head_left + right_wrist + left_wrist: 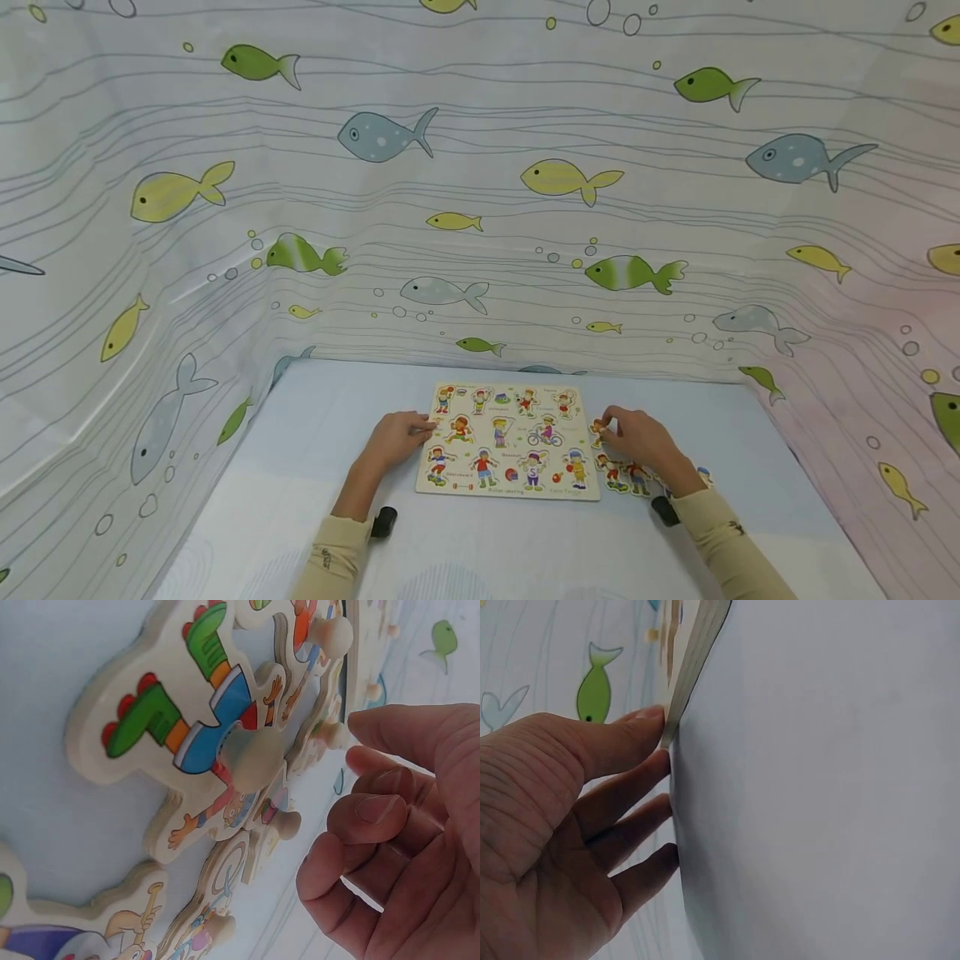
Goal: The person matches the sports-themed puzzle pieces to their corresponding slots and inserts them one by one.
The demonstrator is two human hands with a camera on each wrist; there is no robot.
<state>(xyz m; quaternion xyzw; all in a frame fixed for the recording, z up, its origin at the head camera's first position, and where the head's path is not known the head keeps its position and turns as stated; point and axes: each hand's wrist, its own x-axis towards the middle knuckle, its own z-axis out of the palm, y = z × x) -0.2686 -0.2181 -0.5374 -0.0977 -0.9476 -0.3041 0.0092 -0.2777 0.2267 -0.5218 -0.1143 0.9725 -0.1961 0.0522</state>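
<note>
Right hand [639, 435] is at a small painted wooden figure piece [597, 428], just off the right edge of a flat, rectangular pale-wood puzzle board [587, 447]. Grip: thumb and index nearly together, other fingers curled, round pale wooden knob [335, 736] at the tips; can't tell if pinched. Piece lies board-side of the right hand, clearly the nearer one; board's long axis runs left-right. Left hand [400, 437], fingers loosely spread, touches board's left edge. More loose painted wooden pieces [637, 478] nearer the person on the white worktop [487, 546]. Right wrist view shows knobs, head view doesn't; only head view gives full board layout
</note>
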